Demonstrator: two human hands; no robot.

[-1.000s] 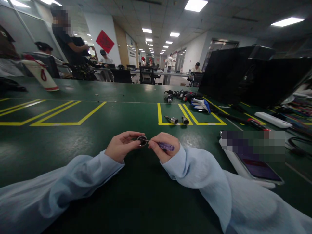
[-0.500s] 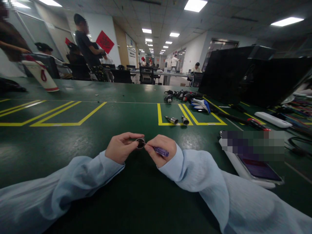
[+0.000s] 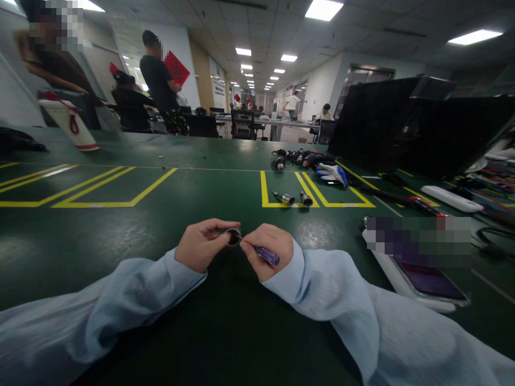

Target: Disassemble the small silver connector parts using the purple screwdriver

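Near the middle of the view, my left hand (image 3: 203, 245) pinches a small round metal ring-like part (image 3: 233, 237), its dark hollow facing me. My right hand (image 3: 269, 246) is closed around a screwdriver with a purple translucent handle (image 3: 267, 255). The screwdriver's thin shaft points left and meets the rim of the round part; whether the tip is inside it I cannot tell. Beyond my hands, two metal socket-like pieces lie on the table: one with a pointed end (image 3: 284, 199) and a shorter one (image 3: 306, 199).
The green table (image 3: 193, 190) carries yellow tape marks. At the back right lie blue-white gloves (image 3: 332, 174), dark metal tools (image 3: 298, 156) and black monitors (image 3: 374, 118). A phone (image 3: 430, 279) rests on a white object at right. A paper cup (image 3: 70, 123) stands far left. People are beyond the table.
Both hands keep their grips, with the ring-like part and screwdriver almost in place. In the background, the standing people at left have shifted to the right.
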